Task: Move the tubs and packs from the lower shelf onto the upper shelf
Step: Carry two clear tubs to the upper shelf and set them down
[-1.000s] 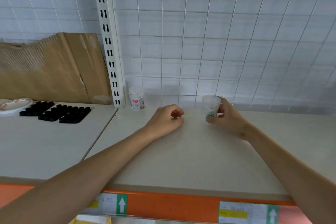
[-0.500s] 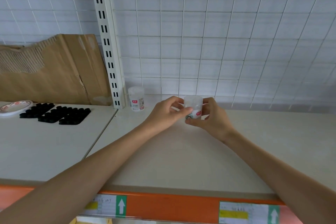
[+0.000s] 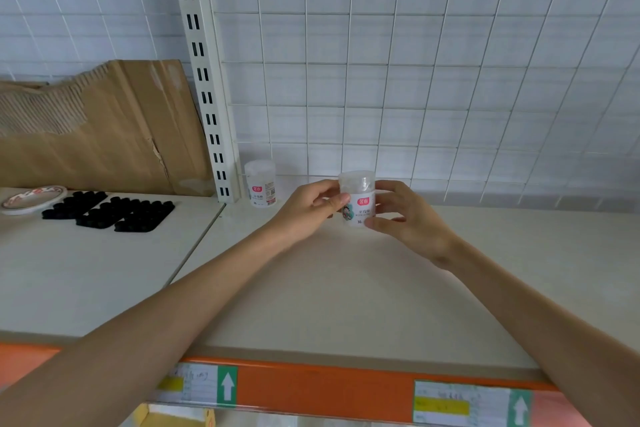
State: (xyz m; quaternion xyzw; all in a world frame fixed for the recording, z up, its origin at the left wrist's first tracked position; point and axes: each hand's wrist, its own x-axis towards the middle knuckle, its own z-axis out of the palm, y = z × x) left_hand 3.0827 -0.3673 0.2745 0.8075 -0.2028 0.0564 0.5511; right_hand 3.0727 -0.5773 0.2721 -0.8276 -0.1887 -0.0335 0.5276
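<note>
The left hand (image 3: 304, 210) has lifted off the upper shelf (image 3: 346, 288) and now pinches the tub (image 3: 357, 199), which the right hand (image 3: 405, 218) held alone a second ago. The tub has shifted left (its red-marked label now faces the camera).

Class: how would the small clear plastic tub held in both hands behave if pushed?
The small clear plastic tub seems light: the left hand and right hand hold it by fingertips. Upright on the smooth cream shelf it would probably slide; on its side, its round wall might roll.

Head view, looking down over shelf (image 3: 346, 288)
</note>
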